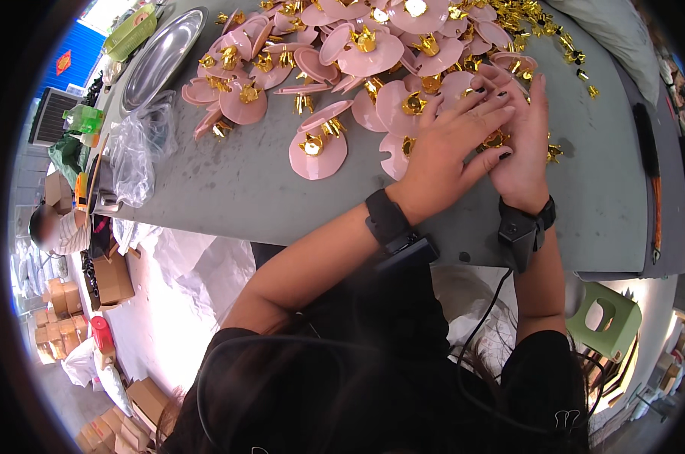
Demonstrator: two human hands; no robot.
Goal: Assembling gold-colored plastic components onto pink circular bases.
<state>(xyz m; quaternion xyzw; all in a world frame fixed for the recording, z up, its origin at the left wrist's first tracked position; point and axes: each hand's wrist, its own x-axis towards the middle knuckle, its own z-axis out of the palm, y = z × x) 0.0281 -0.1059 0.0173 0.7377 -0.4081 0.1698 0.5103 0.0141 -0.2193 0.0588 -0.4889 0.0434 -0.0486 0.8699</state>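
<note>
My left hand [450, 145] lies with outstretched fingers across the palm of my right hand [520, 142]. That right palm faces up, its fingers straight and thumb apart. A gold crown-shaped piece [495, 139] shows between my left thumb and forefinger; whether it touches either hand, I cannot tell. Around and beyond both hands spreads a pile of pink discs [369, 57] with gold crown-shaped pieces on them. One pink disc [323, 163] with a gold crown lies nearer, left of my hands. Black straps with small devices are around both wrists.
On the grey table [229, 193], a metal oval tray [165, 57] and clear plastic bag [142, 163] lie at left. More gold pieces [539, 23] spread at the far right. An orange-handled tool [655, 204] lies along the right side. A green stool [606, 321] stands below; another person [66, 231] is at left.
</note>
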